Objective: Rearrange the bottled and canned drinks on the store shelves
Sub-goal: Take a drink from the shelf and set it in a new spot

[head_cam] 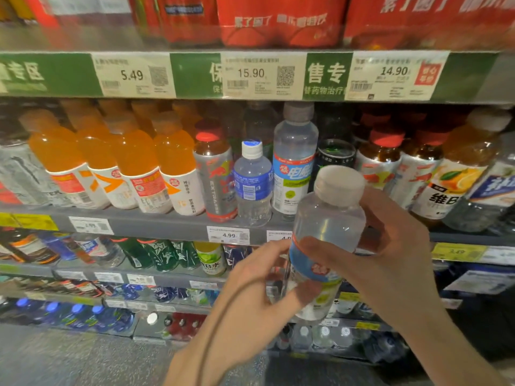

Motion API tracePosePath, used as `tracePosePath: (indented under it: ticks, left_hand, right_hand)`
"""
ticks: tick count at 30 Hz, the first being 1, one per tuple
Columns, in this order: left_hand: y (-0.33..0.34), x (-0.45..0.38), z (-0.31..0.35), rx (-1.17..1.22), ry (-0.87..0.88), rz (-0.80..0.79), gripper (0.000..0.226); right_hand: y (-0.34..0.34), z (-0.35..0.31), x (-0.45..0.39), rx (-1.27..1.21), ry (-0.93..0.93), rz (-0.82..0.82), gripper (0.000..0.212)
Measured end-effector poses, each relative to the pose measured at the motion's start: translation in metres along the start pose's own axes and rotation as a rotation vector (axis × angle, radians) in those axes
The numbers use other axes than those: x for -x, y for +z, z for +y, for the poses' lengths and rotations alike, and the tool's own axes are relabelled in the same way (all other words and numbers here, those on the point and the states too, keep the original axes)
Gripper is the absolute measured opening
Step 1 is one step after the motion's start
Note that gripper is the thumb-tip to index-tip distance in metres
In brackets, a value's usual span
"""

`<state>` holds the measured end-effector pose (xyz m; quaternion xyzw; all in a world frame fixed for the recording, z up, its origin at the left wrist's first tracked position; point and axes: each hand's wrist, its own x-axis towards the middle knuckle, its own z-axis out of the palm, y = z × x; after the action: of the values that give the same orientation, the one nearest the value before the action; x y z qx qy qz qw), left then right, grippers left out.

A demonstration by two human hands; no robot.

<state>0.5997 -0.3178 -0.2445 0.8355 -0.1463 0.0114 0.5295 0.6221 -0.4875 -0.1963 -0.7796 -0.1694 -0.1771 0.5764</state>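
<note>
The bottle point(323, 240) I hold is clear with a grey-white cap and a blue, red-edged label fading to green. Orange drinks point(133, 157) wear white-and-red labels. The shelf strip point(50, 75) is green.

Held bottle point(326, 232) before shelf point(167, 224), right of small bottle point(253, 185).

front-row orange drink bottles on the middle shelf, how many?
4, side by side left of the silver bottle. More orange caps stand behind; those rows are partly hidden.
</note>
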Motion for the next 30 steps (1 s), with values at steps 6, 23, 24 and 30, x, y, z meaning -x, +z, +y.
tracePosePath:
  ticks: [6,23,24,30]
  left_hand:
    - [-0.002,-0.025,-0.004,-0.022,0.037,0.086,0.051]
    - [-0.001,-0.103,0.042,-0.793,0.355,0.354,0.061]
    - [0.004,-0.111,0.046,-0.860,0.332,0.287,0.071]
    - [0.021,-0.134,0.049,-1.122,0.196,0.139,0.070]
  right_hand:
    - [-0.012,0.005,0.000,0.042,0.024,0.071,0.051]
    - [-0.046,0.032,0.005,0.042,0.090,0.151,0.059]
    - [-0.046,0.033,0.006,0.043,0.089,0.151,0.060]
    - [-0.051,0.035,0.006,0.032,0.110,0.150,0.060]
